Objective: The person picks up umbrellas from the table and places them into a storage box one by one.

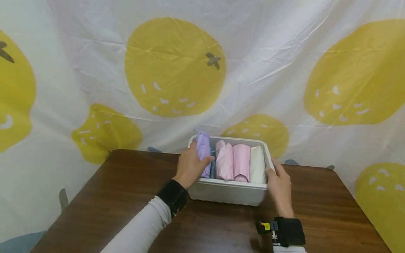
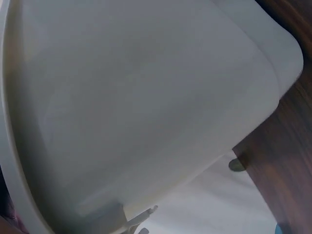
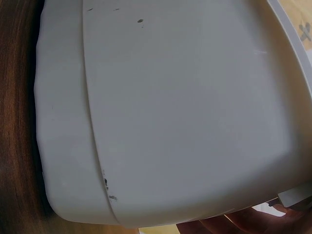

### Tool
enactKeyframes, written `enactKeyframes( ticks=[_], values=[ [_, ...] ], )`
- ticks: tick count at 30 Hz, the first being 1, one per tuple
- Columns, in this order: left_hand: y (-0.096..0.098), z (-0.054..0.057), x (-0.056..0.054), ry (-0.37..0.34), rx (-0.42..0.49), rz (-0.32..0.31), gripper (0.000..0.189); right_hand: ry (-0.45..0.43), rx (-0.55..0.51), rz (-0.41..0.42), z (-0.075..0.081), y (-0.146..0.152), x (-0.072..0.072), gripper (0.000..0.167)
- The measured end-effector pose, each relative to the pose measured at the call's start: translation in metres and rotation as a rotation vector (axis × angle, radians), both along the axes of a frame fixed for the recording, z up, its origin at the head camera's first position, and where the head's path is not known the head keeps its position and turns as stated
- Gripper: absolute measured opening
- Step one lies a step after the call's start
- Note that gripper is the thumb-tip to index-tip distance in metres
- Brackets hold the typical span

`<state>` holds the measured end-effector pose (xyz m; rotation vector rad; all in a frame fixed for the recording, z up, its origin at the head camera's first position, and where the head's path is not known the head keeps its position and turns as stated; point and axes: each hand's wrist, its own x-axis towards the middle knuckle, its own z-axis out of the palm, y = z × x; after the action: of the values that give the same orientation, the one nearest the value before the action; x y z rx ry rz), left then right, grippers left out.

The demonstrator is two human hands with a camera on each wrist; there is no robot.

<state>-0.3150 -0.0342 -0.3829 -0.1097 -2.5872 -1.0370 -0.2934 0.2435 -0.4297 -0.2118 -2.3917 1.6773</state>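
Observation:
A white plastic bin (image 1: 226,192) stands on the brown table with rolled, fabric-like bundles lined up inside. My left hand (image 1: 191,164) grips the lilac bundle (image 1: 203,154) at the bin's left end, thumb across its right side; the bundle's top pokes above the rim. At the opposite end, my right hand (image 1: 280,184) holds the bin, fingers curled behind the end wall and thumb by the front corner. In the right wrist view, its fingers (image 3: 243,222) show beyond the wall. The left wrist view is mostly filled by the bin's outer wall (image 2: 146,97).
Inside the bin stand a dark teal bundle (image 1: 213,165), two pink bundles (image 1: 225,161) and a cream bundle (image 1: 257,165). The wooden table (image 1: 133,196) ends just behind the bin, against a hanging white cloth (image 1: 250,42) printed with yellow fruit.

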Motion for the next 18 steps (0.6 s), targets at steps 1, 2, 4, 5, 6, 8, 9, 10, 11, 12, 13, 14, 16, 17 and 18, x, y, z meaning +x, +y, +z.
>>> enactKeyframes(
  ticks=[1, 2, 4, 5, 6, 8, 9, 10, 11, 12, 13, 14, 16, 17, 18],
  values=[
    [0.001, 0.0, 0.001, 0.002, -0.007, 0.005, 0.076, 0.003, 0.002, -0.002, 0.0, 0.0, 0.0, 0.055],
    [0.002, -0.001, 0.001, 0.005, -0.016, 0.011, 0.077, 0.004, 0.001, -0.004, 0.0, 0.0, 0.0, 0.055],
    [0.004, -0.002, 0.001, 0.011, -0.044, 0.021, 0.078, 0.007, 0.001, -0.006, 0.001, 0.0, 0.0, 0.055],
    [0.005, -0.003, 0.002, 0.014, -0.057, 0.026, 0.077, 0.007, 0.002, -0.007, 0.001, 0.001, 0.0, 0.055],
    [0.006, -0.003, 0.002, 0.016, -0.068, 0.032, 0.078, 0.008, 0.004, -0.008, 0.001, 0.001, 0.001, 0.055],
    [0.008, -0.005, 0.002, 0.016, -0.092, 0.04, 0.076, 0.008, 0.006, -0.008, 0.001, 0.002, 0.002, 0.055],
    [0.009, -0.005, 0.002, 0.016, -0.099, 0.042, 0.075, 0.007, 0.006, -0.007, 0.001, 0.003, 0.002, 0.055],
    [0.011, -0.006, 0.002, 0.015, -0.101, 0.044, 0.074, 0.006, 0.007, -0.007, 0.001, 0.003, 0.002, 0.055],
    [0.012, -0.006, 0.002, 0.011, -0.107, 0.046, 0.073, 0.005, 0.008, -0.006, 0.0, 0.004, 0.003, 0.055],
    [0.013, -0.007, 0.003, 0.009, -0.112, 0.049, 0.073, 0.003, 0.007, -0.003, 0.0, 0.004, 0.003, 0.055],
    [0.014, -0.007, 0.003, 0.007, -0.119, 0.052, 0.072, 0.001, 0.006, -0.002, 0.0, 0.004, 0.002, 0.056],
    [0.015, -0.008, 0.003, 0.007, -0.126, 0.052, 0.07, -0.001, 0.004, 0.001, 0.0, 0.005, 0.002, 0.056],
    [0.016, -0.009, 0.003, 0.01, -0.142, 0.049, 0.069, -0.004, 0.004, 0.003, -0.001, 0.005, 0.002, 0.056],
    [0.017, -0.01, 0.003, 0.015, -0.15, 0.048, 0.069, -0.005, 0.005, 0.004, -0.001, 0.006, 0.002, 0.056],
    [0.018, -0.011, 0.004, 0.022, -0.152, 0.045, 0.068, -0.005, 0.005, 0.004, -0.002, 0.006, 0.002, 0.056]
  ],
)
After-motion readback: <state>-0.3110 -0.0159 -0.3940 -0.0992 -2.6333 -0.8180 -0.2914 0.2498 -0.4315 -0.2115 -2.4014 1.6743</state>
